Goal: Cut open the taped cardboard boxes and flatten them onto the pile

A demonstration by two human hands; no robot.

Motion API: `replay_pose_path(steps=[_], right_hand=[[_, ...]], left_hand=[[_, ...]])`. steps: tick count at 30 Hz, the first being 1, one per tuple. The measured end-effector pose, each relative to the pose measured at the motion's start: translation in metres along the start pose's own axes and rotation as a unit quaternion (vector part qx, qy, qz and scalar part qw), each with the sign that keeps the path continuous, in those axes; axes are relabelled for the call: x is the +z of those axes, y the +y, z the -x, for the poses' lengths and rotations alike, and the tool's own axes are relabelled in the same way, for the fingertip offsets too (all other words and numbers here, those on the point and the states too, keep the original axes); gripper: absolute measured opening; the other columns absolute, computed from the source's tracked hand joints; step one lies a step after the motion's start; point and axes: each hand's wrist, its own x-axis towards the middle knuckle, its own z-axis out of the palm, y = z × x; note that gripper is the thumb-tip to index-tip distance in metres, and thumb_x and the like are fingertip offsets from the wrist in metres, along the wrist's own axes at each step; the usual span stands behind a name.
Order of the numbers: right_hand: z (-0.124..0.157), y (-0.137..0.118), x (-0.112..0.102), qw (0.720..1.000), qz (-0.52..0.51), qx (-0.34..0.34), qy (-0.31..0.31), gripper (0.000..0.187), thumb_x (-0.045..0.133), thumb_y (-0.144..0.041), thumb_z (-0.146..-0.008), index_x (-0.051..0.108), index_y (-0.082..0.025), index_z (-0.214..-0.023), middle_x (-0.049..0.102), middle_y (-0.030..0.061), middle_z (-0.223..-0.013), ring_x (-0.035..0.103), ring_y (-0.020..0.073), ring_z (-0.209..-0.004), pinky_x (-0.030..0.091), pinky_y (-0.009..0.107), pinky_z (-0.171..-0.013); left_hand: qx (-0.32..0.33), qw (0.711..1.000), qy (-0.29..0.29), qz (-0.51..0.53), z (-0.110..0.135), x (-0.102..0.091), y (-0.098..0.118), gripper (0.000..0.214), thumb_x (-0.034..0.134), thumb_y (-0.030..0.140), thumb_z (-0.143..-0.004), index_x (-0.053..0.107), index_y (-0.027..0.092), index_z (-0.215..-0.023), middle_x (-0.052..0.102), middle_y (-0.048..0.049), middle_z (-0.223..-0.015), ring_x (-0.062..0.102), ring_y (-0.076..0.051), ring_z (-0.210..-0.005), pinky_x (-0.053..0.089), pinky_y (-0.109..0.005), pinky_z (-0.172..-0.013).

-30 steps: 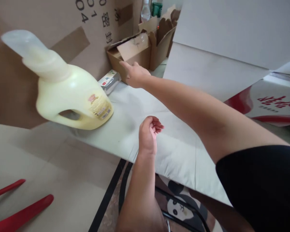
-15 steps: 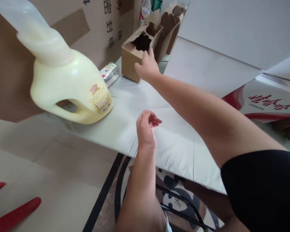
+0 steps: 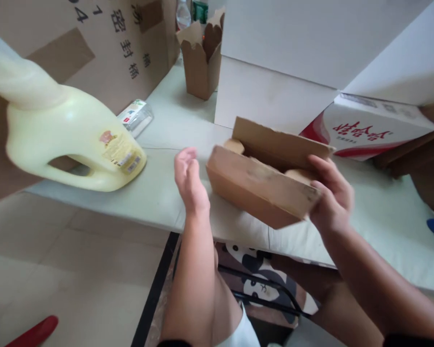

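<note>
Right of the yellow jug (image 3: pixel 75 120), our left hand (image 3: pixel 191 183) is empty, fingers loosely bent; farther right, the open cardboard box (image 3: pixel 251 185) no longer stands back beyond the jug but tilts, its right end held in our right hand's (image 3: pixel 331 197) fingers, probably now within both hands' reach.

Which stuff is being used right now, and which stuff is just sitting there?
Being used:
- open brown box, gripped at one end by the right hand
- left hand, near the box's other end, holding nothing I can see

Just sitting there:
- yellow jug
- small packet
- second brown box
- red-and-white box
</note>
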Motion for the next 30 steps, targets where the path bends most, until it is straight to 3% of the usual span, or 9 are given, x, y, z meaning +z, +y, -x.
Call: replay_pose_path(steps=[3,5,7,9,12,15,19,25,30], right_hand=[[0.032,0.031,-0.034,0.995,-0.054,0.044,0.078,0.042,0.063,-0.052,-0.09,0.065,-0.034,-0.128,0.055,0.0069,-0.147,0.055,0.0338,-0.139,0.046,0.055,-0.117],[0.042,0.049,-0.044,0.995,-0.053,0.059,0.062,0.038,0.067,-0.052,-0.087,0.068,-0.035,-0.122,0.056,0.0067,-0.147,0.054,0.0338,-0.141,0.044,0.055,-0.119],[0.046,0.059,-0.049,0.997,-0.042,0.061,0.037,0.032,0.068,-0.051,-0.088,0.072,-0.034,-0.115,0.054,0.0065,-0.151,0.048,0.0341,-0.146,0.042,0.056,-0.121],[0.048,0.061,-0.054,0.997,-0.04,0.059,0.027,0.025,0.066,-0.048,-0.089,0.075,-0.032,-0.106,0.052,0.0056,-0.154,0.044,0.0346,-0.149,0.045,0.057,-0.12],[0.049,0.06,-0.062,0.998,-0.046,0.048,0.021,0.019,0.063,-0.042,-0.088,0.075,-0.032,-0.098,0.054,0.0053,-0.151,0.043,0.035,-0.148,0.045,0.059,-0.119],[0.052,0.064,-0.071,0.998,-0.049,0.045,0.014,0.022,0.063,-0.039,-0.087,0.074,-0.034,-0.105,0.054,0.0049,-0.149,0.045,0.0342,-0.147,0.041,0.058,-0.122],[0.057,0.076,-0.077,0.995,-0.059,0.081,0.027,0.042,0.06,-0.04,-0.087,0.064,-0.038,-0.129,0.058,0.0047,-0.142,0.051,0.0321,-0.14,0.04,0.056,-0.122],[0.064,0.087,-0.074,0.991,-0.088,0.092,0.037,0.041,0.061,-0.041,-0.086,0.065,-0.034,-0.127,0.064,0.0047,-0.132,0.058,0.0312,-0.13,0.046,0.053,-0.115],[0.061,0.091,-0.07,0.991,-0.098,0.087,0.034,0.038,0.062,-0.041,-0.086,0.069,-0.037,-0.123,0.066,0.0042,-0.122,0.063,0.0297,-0.121,0.051,0.051,-0.108]], left_hand=[[-0.01,0.982,-0.186,-0.005,0.019,0.02,-0.006,0.03,0.061,0.049,-0.089,0.075,0.025,-0.1,0.073,-0.0082,-0.118,0.064,-0.027,-0.125,0.045,-0.04,-0.111],[-0.002,0.958,-0.287,-0.021,0.032,0.033,-0.007,0.034,0.062,0.052,-0.088,0.079,0.023,-0.095,0.076,-0.0103,-0.113,0.064,-0.029,-0.127,0.042,-0.042,-0.116],[0.014,0.94,-0.339,-0.034,0.041,0.044,-0.008,0.034,0.064,0.052,-0.087,0.082,0.024,-0.093,0.078,-0.0106,-0.108,0.062,-0.03,-0.13,0.037,-0.045,-0.122],[0.012,0.942,-0.335,-0.032,0.046,0.051,-0.009,0.032,0.068,0.053,-0.083,0.082,0.024,-0.086,0.078,-0.0106,-0.104,0.059,-0.031,-0.134,0.036,-0.049,-0.124],[-0.031,0.95,-0.312,-0.013,0.05,0.057,-0.013,0.037,0.075,0.06,-0.073,0.076,0.025,-0.061,0.077,-0.013,-0.094,0.055,-0.036,-0.139,0.042,-0.052,-0.119],[-0.054,0.942,-0.332,-0.007,0.054,0.059,-0.018,0.044,0.076,0.063,-0.069,0.067,0.025,-0.048,0.077,-0.0131,-0.089,0.051,-0.037,-0.142,0.041,-0.053,-0.12],[-0.04,0.929,-0.366,-0.035,0.058,0.068,-0.021,0.049,0.066,0.073,-0.074,0.079,0.026,-0.067,0.076,-0.0136,-0.103,0.045,-0.037,-0.146,0.033,-0.052,-0.127],[-0.049,0.889,-0.441,-0.113,0.046,0.077,-0.011,0.075,0.041,0.086,-0.081,0.084,0.025,-0.089,0.048,-0.0057,-0.159,0.04,-0.041,-0.146,0.033,-0.053,-0.125],[-0.075,0.9,-0.406,-0.141,0.037,0.067,-0.003,0.064,0.064,0.077,-0.077,0.076,0.028,-0.115,0.061,-0.014,-0.146,0.045,-0.042,-0.142,0.032,-0.06,-0.122]])
